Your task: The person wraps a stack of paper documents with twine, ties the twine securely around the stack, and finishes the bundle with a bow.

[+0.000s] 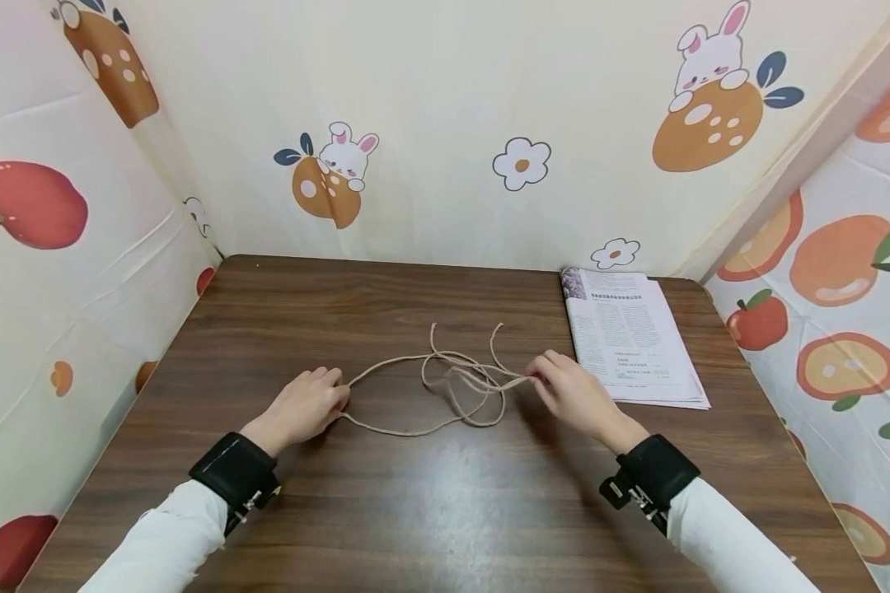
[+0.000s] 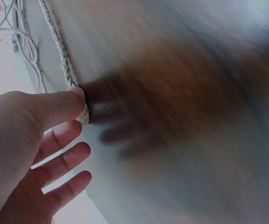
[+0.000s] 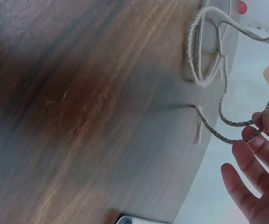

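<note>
A thin beige cord (image 1: 408,434) lies in loose, crossing loops over the middle of the table, two short ends pointing to the back. At the left bend of one loop, my left hand (image 1: 307,403) pinches the cord between thumb and index finger. The left wrist view shows the other fingers of that hand (image 2: 17,126) spread and off the cord (image 2: 57,39). My right hand (image 1: 574,395) pinches several strands at the right end of the tangle. Seen from the right wrist, strands of cord (image 3: 190,44) run into its fingertips (image 3: 248,133); the exact grip is partly hidden.
A printed magazine (image 1: 630,338) lies at the back right of the brown wooden table (image 1: 415,527), just beyond my right hand. Patterned curtains (image 1: 445,99) stand along the back and both sides. Each wrist wears a black strap (image 1: 237,475) with a camera.
</note>
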### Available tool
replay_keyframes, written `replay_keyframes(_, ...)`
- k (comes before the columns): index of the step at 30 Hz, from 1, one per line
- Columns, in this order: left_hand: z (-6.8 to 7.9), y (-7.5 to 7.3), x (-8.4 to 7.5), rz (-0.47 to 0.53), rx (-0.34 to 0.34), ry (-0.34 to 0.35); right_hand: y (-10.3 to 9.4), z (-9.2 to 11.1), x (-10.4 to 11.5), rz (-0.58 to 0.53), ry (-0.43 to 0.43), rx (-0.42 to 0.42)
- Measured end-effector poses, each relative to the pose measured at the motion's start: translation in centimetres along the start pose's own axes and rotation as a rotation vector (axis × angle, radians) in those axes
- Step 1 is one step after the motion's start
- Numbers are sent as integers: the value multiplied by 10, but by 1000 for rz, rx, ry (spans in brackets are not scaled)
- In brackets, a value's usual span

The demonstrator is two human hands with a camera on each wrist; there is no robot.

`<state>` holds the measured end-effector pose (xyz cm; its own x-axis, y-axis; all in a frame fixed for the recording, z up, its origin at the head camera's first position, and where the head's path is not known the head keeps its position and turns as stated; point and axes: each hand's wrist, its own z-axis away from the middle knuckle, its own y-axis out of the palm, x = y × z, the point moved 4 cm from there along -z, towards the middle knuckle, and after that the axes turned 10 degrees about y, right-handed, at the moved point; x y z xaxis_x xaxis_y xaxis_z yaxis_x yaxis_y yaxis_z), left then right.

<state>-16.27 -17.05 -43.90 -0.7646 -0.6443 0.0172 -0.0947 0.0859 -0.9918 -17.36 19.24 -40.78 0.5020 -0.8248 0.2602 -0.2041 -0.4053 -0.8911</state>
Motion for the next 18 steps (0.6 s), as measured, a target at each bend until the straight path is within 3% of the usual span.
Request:
replay_keyframes(12, 21, -6, 9, 0, 0, -40, -15, 12, -22, -22, 116, -41)
replay_keyframes(18, 29, -6, 12, 8, 23, -56, -22, 20, -37, -25, 208, -22)
